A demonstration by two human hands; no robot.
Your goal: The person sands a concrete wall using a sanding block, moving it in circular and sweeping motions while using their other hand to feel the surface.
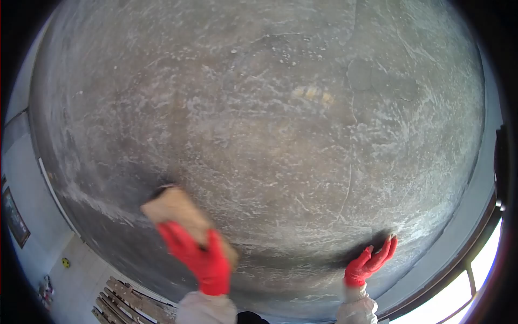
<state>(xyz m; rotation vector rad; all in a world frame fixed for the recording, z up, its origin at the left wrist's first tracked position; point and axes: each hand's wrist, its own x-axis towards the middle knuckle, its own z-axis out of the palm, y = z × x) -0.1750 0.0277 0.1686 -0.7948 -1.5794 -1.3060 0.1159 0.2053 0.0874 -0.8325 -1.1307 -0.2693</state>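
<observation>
A broad, grey plastered surface point(270, 140) with pale scratches and patches fills most of the view. My left hand point(197, 256), in a red glove, is wrapped round a light brown wooden float point(181, 208), slightly blurred by motion. The float lies against or very close to the plaster, and a dark part shows at its far end. To the right, my right hand point(372, 262), also red-gloved, has its fingers stretched out with the tips at the plaster. Nothing shows in that hand.
Wooden slats point(121, 302) lie at the lower left, with a small yellow ball point(66, 262) beyond them. A framed picture point(15, 217) hangs on the left wall. Bright windows point(453, 297) stand at the lower right.
</observation>
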